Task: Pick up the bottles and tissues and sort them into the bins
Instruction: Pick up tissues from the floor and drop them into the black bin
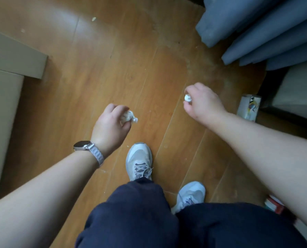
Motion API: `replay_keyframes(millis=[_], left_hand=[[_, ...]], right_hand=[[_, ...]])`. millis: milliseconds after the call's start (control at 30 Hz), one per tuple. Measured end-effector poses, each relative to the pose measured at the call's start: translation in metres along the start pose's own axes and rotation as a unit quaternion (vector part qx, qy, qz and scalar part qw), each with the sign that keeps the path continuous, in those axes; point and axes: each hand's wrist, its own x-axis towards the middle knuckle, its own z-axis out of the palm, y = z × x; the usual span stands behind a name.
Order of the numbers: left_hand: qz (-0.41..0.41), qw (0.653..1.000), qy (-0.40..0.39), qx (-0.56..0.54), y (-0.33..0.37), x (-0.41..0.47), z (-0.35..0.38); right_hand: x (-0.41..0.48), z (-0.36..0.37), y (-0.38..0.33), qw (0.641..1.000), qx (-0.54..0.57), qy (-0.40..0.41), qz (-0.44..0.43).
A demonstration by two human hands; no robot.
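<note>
Your two hands hang over a wooden floor (149,68), each holding one crumpled tissue, two in all. Your left hand (111,122), one watch (82,145) on its wrist, curls its fingers round a white wad (128,117). Your right hand (202,102) pinches a smaller wad (187,97) between thumb and fingertips. Two grey shoes stand nearer you than the grips, the front shoe (139,160) close under the left grip and the rear shoe (192,195) further back. One printed carton (249,107) sits just right of the right grip.
</note>
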Motion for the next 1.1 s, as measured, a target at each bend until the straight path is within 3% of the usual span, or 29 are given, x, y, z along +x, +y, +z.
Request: replay_keyframes(millis=[200, 433, 733, 1100], left_hand=[[-0.032, 0.999, 0.017, -0.04, 0.067, -0.038, -0.102], [-0.042, 0.996, 0.042, -0.07, 0.126, -0.073, -0.236], [-0.02, 0.99, 0.09, -0.11, 0.202, -0.092, -0.398], [0.03, 0.966, 0.209, -0.146, 0.261, -0.096, -0.543]], right_hand=[[-0.062, -0.103, -0.055, 1.0, -0.009, 0.014, -0.019], [-0.128, -0.237, -0.127, 0.996, 0.057, 0.058, -0.03], [-0.186, -0.406, -0.225, 0.992, 0.058, 0.096, -0.059], [-0.201, -0.544, -0.307, 0.952, 0.068, 0.213, -0.21]])
